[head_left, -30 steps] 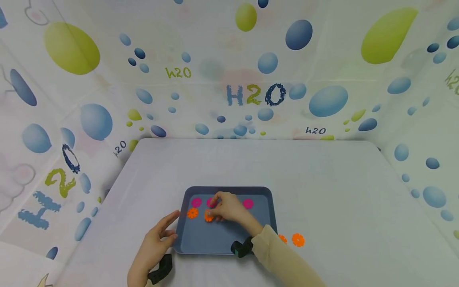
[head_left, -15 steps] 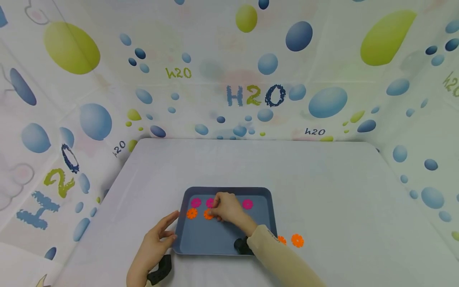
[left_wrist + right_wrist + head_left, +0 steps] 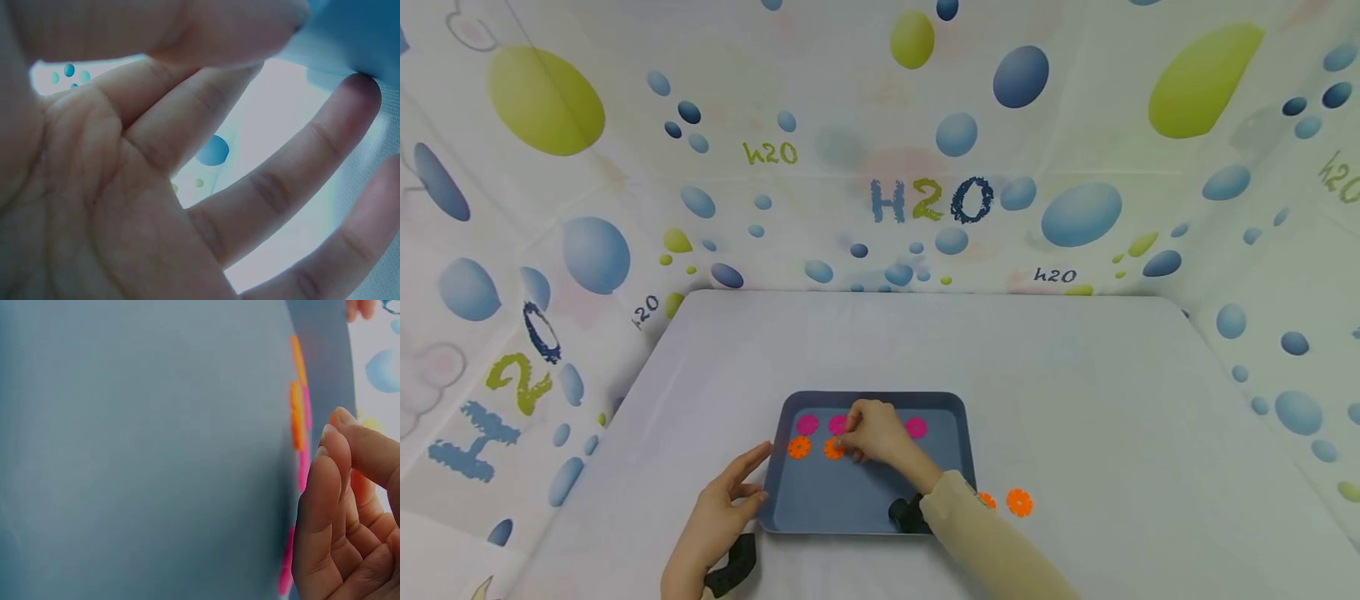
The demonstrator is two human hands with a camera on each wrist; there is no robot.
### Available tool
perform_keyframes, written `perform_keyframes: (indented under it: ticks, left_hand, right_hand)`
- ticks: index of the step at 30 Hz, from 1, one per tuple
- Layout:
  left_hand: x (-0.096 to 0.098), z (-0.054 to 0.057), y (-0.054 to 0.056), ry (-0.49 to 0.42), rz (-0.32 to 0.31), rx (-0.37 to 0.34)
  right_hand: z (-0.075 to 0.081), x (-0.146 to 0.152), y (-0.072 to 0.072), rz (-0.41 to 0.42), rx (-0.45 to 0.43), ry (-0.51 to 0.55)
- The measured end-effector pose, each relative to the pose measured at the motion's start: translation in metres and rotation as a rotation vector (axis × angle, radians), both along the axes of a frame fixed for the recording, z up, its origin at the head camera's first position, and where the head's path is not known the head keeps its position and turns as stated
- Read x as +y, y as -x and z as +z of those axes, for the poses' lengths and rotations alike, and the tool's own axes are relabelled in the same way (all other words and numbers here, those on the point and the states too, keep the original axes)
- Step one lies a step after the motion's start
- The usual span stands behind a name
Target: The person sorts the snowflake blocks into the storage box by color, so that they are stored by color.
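Note:
A grey-blue tray (image 3: 850,508) lies on the white table. My left hand (image 3: 715,508) is at its left side, fingers extended, and a fingertip (image 3: 362,87) touches the tray in the left wrist view. Inside the tray, my right hand (image 3: 876,433) has its fingers curled against the thumb, and nothing shows between them. Its fingertips overlap a flat, notched orange disc (image 3: 833,448) in the head view, while the right wrist view shows tray between fingertips and disc. Another orange disc (image 3: 799,447) lies left of it. Magenta discs (image 3: 807,425) form a row behind, partly covered by the hand.
Right of the tray, an orange disc (image 3: 1019,502) lies on the table (image 3: 1075,400), with another orange disc (image 3: 987,500) partly behind the sleeve. Black wrist devices (image 3: 732,567) are on both wrists. A patterned backdrop (image 3: 835,100) surrounds the table.
The orange disc by my right fingertips has shifted slightly towards the magenta row, and the fingertips now cover less of it. My left hand stays at the tray's side.

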State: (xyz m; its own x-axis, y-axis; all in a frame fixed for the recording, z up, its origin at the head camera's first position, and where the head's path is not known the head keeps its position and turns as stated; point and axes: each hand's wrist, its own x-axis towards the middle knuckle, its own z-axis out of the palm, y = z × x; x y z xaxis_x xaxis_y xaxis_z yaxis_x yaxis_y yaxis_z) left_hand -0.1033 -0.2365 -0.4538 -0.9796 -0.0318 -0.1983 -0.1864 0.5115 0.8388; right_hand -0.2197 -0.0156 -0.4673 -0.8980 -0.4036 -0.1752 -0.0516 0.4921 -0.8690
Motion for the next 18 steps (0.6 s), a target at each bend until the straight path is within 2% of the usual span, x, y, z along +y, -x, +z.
perform_keyframes:
  ticks: [9,18]
  left_hand:
    - [-0.001,0.0,0.0,0.012,-0.009,0.001]
    - [-0.001,-0.003,0.001,0.023,-0.009,0.016]
  right_hand:
    - [0.014,0.02,0.0,-0.038,0.029,0.062]
    - [0.028,0.039,-0.004,-0.058,0.016,0.143]
